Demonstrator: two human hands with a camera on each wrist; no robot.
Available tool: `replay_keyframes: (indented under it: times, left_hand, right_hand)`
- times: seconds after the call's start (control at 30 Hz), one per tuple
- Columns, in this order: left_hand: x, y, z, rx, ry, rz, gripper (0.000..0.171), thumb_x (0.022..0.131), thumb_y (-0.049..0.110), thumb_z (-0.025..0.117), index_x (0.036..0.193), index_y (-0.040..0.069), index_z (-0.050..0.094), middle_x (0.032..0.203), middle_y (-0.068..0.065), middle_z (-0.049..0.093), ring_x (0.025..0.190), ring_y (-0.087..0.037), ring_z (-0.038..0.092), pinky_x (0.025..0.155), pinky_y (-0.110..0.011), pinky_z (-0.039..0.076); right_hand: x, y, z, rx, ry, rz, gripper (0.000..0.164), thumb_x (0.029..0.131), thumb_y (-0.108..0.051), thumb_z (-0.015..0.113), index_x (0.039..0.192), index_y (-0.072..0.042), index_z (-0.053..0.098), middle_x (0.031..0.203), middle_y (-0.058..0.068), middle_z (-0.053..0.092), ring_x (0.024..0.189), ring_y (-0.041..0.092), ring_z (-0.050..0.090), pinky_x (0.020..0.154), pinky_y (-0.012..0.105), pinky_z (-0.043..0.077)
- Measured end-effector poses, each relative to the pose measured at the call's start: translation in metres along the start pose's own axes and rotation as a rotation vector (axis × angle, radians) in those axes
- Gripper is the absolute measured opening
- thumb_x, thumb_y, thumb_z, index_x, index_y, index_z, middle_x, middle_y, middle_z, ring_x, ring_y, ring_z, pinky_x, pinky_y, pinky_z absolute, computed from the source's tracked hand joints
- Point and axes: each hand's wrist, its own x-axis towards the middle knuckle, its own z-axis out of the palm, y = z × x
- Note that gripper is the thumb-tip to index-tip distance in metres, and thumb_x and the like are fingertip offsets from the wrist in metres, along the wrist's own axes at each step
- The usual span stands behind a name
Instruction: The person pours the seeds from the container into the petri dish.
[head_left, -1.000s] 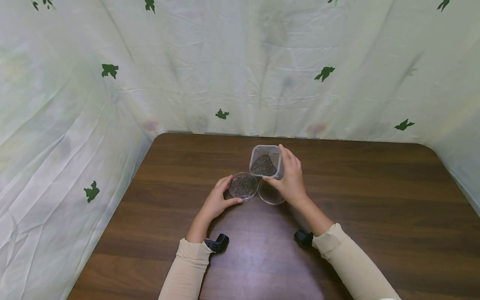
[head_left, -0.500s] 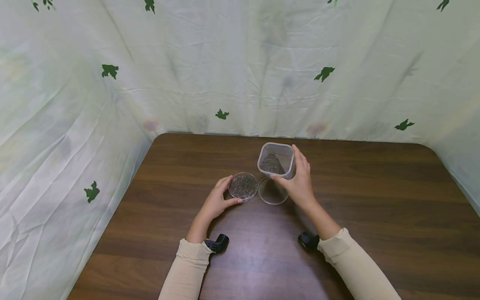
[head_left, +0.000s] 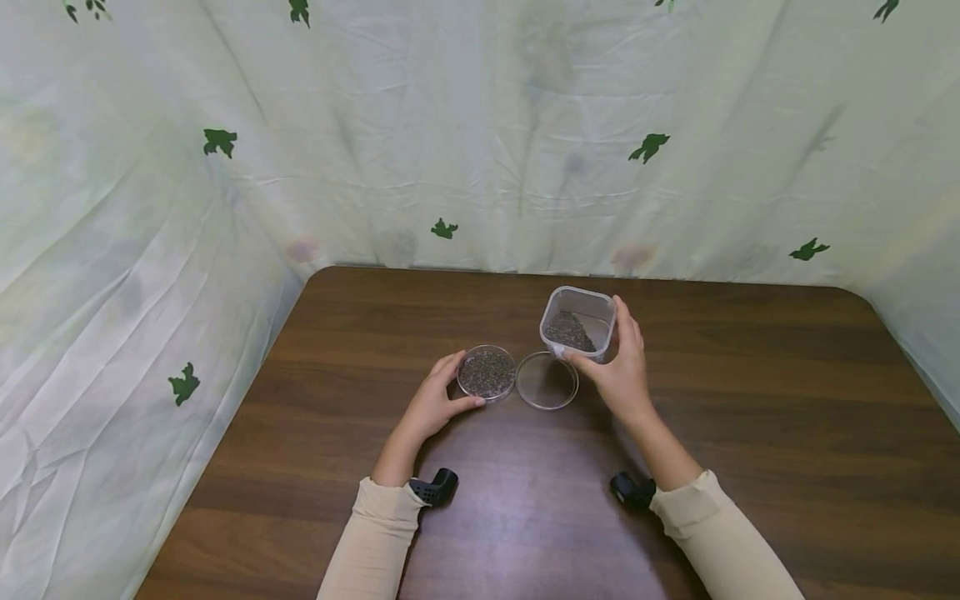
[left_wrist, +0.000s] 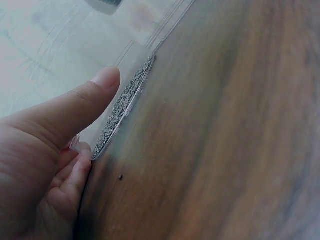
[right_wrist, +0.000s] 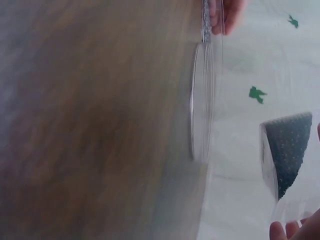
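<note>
In the head view my left hand (head_left: pixel 433 404) holds a round clear petri dish (head_left: pixel 491 398) on the table, thumb at its near side and fingers round the far left. Dark grey granules (head_left: pixel 487 371) fill the dish; in the left wrist view they lie as a low layer. My right hand (head_left: pixel 626 375) grips a square translucent plastic container (head_left: pixel 598 315), raised above the table and tilted. A heap of similar dark granules (head_left: pixel 569 331) lies toward its left side. Between the hands a second clear round dish or lid (head_left: pixel 547 385) sits beside the filled one.
The brown wooden table (head_left: pixel 750 400) extends around both hands. A pale curtain (head_left: pixel 480 150) with green leaf-like patches hangs behind and at the sides. One loose dark grain (left_wrist: pixel 120 177) lies on the wood near the left hand.
My right hand has carried the container rightward, away from the filled petri dish, uncovering more of the second dish. My left hand and its dish have stayed put.
</note>
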Motion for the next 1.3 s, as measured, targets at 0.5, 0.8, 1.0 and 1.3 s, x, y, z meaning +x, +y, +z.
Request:
replay_keyframes:
  times: [0.5, 0.8, 1.0, 1.3]
  left_hand:
    - [0.001, 0.000, 0.000, 0.010, -0.001, 0.005, 0.086, 0.068, 0.028, 0.078, 0.137, 0.000, 0.034, 0.133, -0.016, 0.038, 0.122, -0.025, 0.036, 0.100, -0.037, 0.029]
    - [0.000, 0.002, -0.001, 0.021, -0.007, 0.005, 0.086, 0.068, 0.028, 0.078, 0.137, 0.000, 0.034, 0.134, -0.016, 0.038, 0.123, -0.024, 0.034, 0.101, -0.039, 0.027]
    - [0.000, 0.002, -0.001, 0.026, -0.007, 0.002, 0.086, 0.068, 0.028, 0.078, 0.137, 0.000, 0.034, 0.134, -0.016, 0.038, 0.123, -0.025, 0.035, 0.101, -0.039, 0.027]
    - [0.000, 0.003, -0.002, 0.024, -0.009, -0.002, 0.086, 0.069, 0.027, 0.078, 0.137, 0.000, 0.034, 0.134, -0.016, 0.038, 0.123, -0.025, 0.035, 0.101, -0.038, 0.027]
  right_hand:
    - [-0.006, 0.009, -0.023, 0.049, 0.064, 0.085, 0.096, 0.063, -0.010, 0.082, 0.142, -0.013, 0.027, 0.123, 0.017, 0.042, 0.106, 0.031, 0.043, 0.082, 0.022, 0.035]
    - [-0.012, -0.008, -0.041, 0.083, 0.063, 0.165, 0.091, 0.068, -0.001, 0.076, 0.141, -0.002, 0.022, 0.133, 0.018, 0.034, 0.117, 0.030, 0.032, 0.093, 0.046, 0.032]
    - [-0.011, 0.021, -0.048, 0.137, 0.098, 0.185, 0.091, 0.067, -0.005, 0.079, 0.141, -0.011, 0.027, 0.131, 0.014, 0.038, 0.116, 0.027, 0.035, 0.093, 0.048, 0.033]
    - [-0.015, 0.049, -0.058, 0.186, 0.135, 0.274, 0.091, 0.069, -0.008, 0.078, 0.142, -0.020, 0.025, 0.135, 0.008, 0.036, 0.121, 0.022, 0.033, 0.096, 0.044, 0.031]
